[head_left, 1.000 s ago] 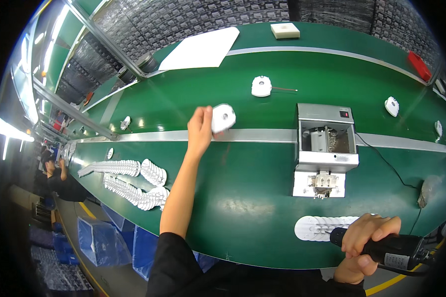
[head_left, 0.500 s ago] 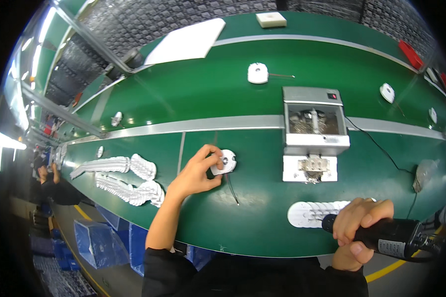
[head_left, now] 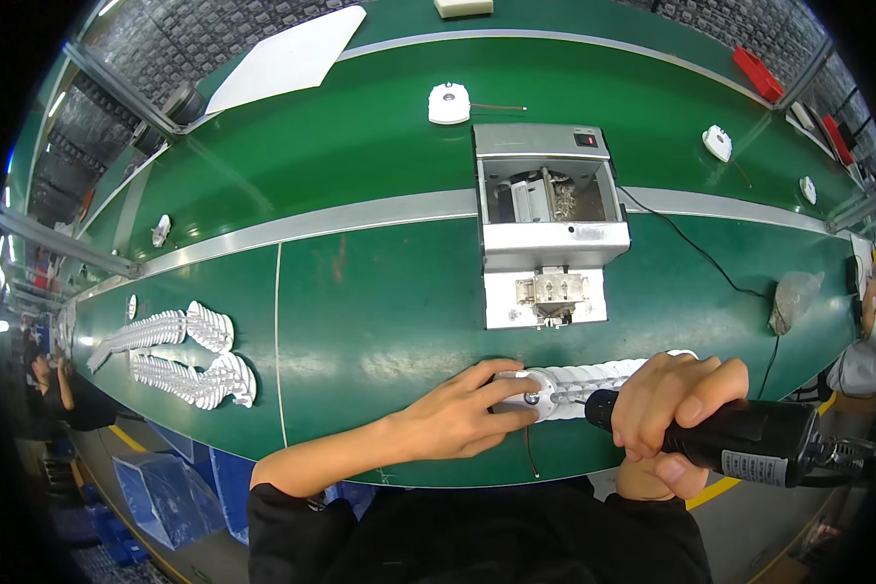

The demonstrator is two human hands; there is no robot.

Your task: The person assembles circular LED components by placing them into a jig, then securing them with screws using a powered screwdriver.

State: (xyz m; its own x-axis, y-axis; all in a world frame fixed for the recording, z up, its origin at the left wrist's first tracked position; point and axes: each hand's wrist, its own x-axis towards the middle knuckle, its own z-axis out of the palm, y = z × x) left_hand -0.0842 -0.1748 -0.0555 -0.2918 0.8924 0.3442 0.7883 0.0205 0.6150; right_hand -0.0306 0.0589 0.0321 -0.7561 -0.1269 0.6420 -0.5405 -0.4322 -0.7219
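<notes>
My left hand is closed, its fingers curled over a white round motor-like part with thin wires hanging toward the table's near edge. The part lies at the left end of a row of overlapping white round plates. In my right hand is a black corded electric screwdriver, held nearly level with its nose toward the left. Its tip comes close to the white part; whether they touch I cannot tell. Behind them stands a silver screw feeder with an open top.
Stacked white plates lie in curved rows at the left. More wired white parts sit on the green belt beyond the metal rail. A plastic bag and the feeder's cable are at the right. Blue bins stand below the left edge.
My left hand has moved right and nearer with the white part, bringing it to the row of plates. The screwdriver stays in my right hand. The view has shifted, and the feeder appears further left.
</notes>
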